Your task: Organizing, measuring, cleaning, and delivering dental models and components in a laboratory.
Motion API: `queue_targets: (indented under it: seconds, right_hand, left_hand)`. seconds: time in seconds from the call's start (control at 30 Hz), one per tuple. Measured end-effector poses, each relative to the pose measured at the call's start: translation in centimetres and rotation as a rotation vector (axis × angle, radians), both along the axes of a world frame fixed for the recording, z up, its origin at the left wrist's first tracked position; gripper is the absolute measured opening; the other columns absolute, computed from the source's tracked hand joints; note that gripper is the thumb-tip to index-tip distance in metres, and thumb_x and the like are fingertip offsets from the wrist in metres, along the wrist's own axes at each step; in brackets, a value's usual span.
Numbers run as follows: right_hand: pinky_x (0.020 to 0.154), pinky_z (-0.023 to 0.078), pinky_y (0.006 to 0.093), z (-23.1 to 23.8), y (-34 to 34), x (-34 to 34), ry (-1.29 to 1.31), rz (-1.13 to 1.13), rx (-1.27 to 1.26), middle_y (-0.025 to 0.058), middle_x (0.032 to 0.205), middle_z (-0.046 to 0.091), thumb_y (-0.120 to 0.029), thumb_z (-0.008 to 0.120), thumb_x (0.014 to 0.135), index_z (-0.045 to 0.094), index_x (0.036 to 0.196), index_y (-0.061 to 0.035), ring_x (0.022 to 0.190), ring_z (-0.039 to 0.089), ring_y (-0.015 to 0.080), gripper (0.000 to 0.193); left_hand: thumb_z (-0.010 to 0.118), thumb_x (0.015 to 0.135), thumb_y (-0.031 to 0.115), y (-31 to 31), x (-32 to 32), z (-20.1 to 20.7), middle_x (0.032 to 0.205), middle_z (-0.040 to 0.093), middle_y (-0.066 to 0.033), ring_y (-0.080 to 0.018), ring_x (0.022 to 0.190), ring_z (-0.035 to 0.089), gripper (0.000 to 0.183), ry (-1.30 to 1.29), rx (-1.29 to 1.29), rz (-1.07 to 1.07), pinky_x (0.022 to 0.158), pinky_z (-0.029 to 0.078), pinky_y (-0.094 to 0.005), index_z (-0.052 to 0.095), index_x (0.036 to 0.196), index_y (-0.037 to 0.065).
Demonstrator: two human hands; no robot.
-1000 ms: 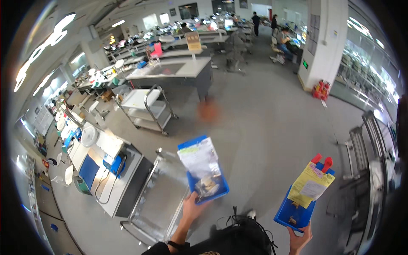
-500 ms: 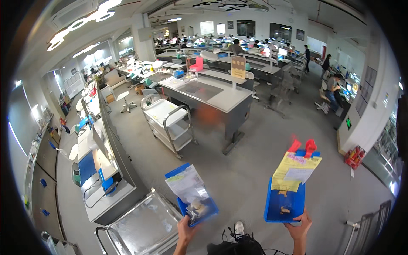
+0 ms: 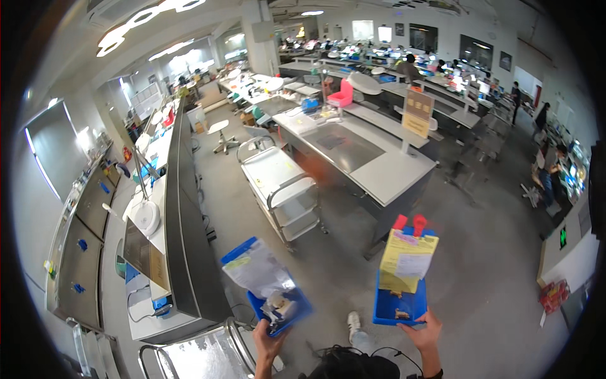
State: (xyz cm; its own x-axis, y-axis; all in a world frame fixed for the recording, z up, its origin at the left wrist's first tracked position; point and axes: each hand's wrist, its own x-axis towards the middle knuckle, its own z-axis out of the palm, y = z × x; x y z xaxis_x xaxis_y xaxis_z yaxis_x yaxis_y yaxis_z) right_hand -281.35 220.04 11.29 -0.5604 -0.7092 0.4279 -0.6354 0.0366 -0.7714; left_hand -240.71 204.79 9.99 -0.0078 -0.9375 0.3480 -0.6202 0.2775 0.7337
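Note:
My left hand (image 3: 269,342) grips the near end of a blue tray (image 3: 302,311), tilted and slightly blurred. A pale sheet (image 3: 260,273), apparently in a plastic sleeve, covers its far part; whitish pieces (image 3: 279,307) lie in front of that. My right hand (image 3: 427,332) is closed on the near right corner of a second blue tray (image 3: 380,308). Small gold-coloured pieces (image 3: 402,313) rest inside it. Over its far end stands a yellow paper (image 3: 391,258) with a white label, and red clips (image 3: 419,223) sit at the top.
A white-shelved metal trolley (image 3: 271,174) stands ahead, beside a long grey workbench (image 3: 394,180). At lower left is a metal-topped cart (image 3: 196,357), next to a bench with a dark partition (image 3: 189,252). Red fire extinguishers (image 3: 554,297) are at the right wall. People sit and stand farther off.
The view has swung right-to-left across the picture's contents: benches and trolley now appear farther right and the trolley nearer. Both trays stay in my hands, the right one closer to the left one.

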Motion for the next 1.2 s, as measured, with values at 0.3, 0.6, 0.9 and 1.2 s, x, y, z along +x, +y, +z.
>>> queue_targets:
  seconds: [0.3,0.6,0.9,1.2]
  right_hand:
    - [0.073,0.055,0.0306,4.3,-34.3,2.1,-0.102,0.385,0.153,0.0136,0.092,0.074,-0.02,0.099,0.057,0.056,0.072,-0.0068,0.078,0.069,0.019,0.048]
    - [0.069,0.052,0.0262,4.5,-60.3,13.0,-0.361,0.641,0.072,0.0042,0.082,0.067,-0.012,0.095,0.067,0.051,0.072,-0.0054,0.076,0.057,0.0072,0.045]
    - [0.079,0.053,0.032,4.1,-75.1,21.7,-0.309,0.365,0.084,0.0167,0.107,0.07,-0.003,0.093,0.066,0.05,0.074,-0.0034,0.09,0.062,0.014,0.043]
    - [0.088,0.052,0.0365,4.6,-95.0,32.6,-0.118,0.293,-0.02,0.0243,0.12,0.069,-0.001,0.092,0.062,0.05,0.075,-0.0018,0.101,0.068,0.0253,0.044]
  left_hand:
    - [0.093,0.068,0.018,-14.4,0.5,6.7,0.078,0.069,-0.0137,-0.0232,0.068,0.066,0.04,0.021,0.056,0.433,0.064,0.051,-0.0349,0.058,0.08,0.002]
    - [0.093,0.067,0.024,-29.4,7.5,7.0,0.08,0.068,-0.0159,-0.0318,0.069,0.068,0.041,0.069,0.065,0.575,0.062,0.052,-0.0375,0.061,0.081,0.003]
    - [0.095,0.066,0.026,-58.3,17.1,10.1,0.081,0.069,-0.0132,-0.0273,0.073,0.07,0.044,0.081,-0.014,0.348,0.065,0.053,-0.0353,0.06,0.079,0.002]
    - [0.096,0.066,0.02,-86.0,25.9,10.2,0.075,0.064,-0.01,-0.0187,0.066,0.064,0.05,0.079,-0.01,0.218,0.06,0.05,-0.0327,0.049,0.071,0.004]
